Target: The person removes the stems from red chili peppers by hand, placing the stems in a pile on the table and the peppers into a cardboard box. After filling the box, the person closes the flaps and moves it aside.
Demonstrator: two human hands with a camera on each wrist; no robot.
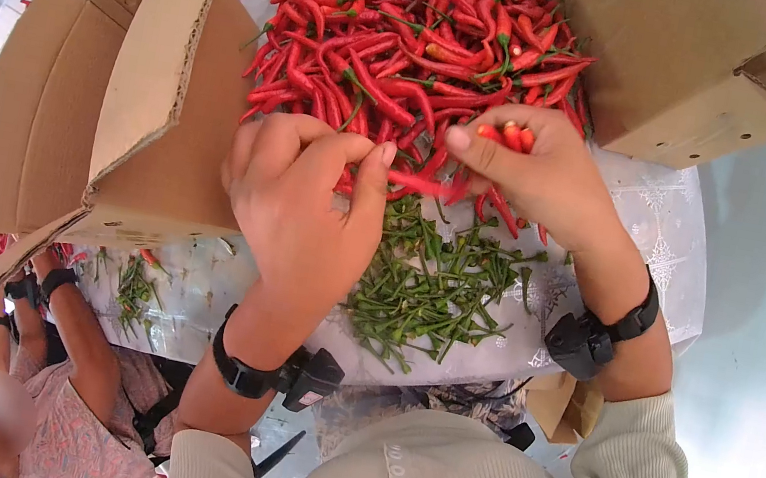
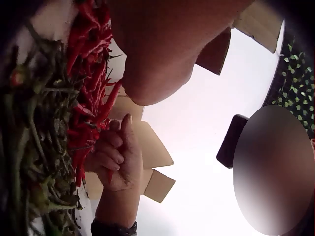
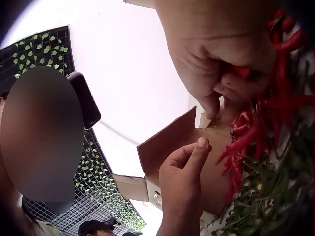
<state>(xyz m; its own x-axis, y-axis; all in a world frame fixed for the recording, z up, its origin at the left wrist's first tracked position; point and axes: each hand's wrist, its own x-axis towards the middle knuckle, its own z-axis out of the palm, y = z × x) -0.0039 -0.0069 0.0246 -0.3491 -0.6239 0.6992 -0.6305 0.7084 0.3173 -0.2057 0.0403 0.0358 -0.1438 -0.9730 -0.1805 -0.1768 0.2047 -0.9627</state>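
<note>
My left hand point(image 1: 303, 200) is over the near edge of the chili pile, thumb and index finger pinched together. A blurred red chili pepper point(image 1: 420, 185) runs from beside those fingertips toward my right hand point(image 1: 537, 169). That hand curls round several red chilies point(image 1: 512, 136), their cut-looking ends showing above the fingers. In the left wrist view, a chili point(image 2: 112, 104) reaches up to the left hand point(image 2: 157, 59). Beyond both hands spreads the big heap of red chilies point(image 1: 386, 37). Plucked green stems point(image 1: 434, 298) lie in a pile below them.
An open cardboard box point(image 1: 187, 105) stands close on the left, another box point(image 1: 674, 75) at the back right. All lies on a patterned, pale table cover point(image 1: 659, 224). Other people work at lower left, near a smaller stem pile point(image 1: 136, 294).
</note>
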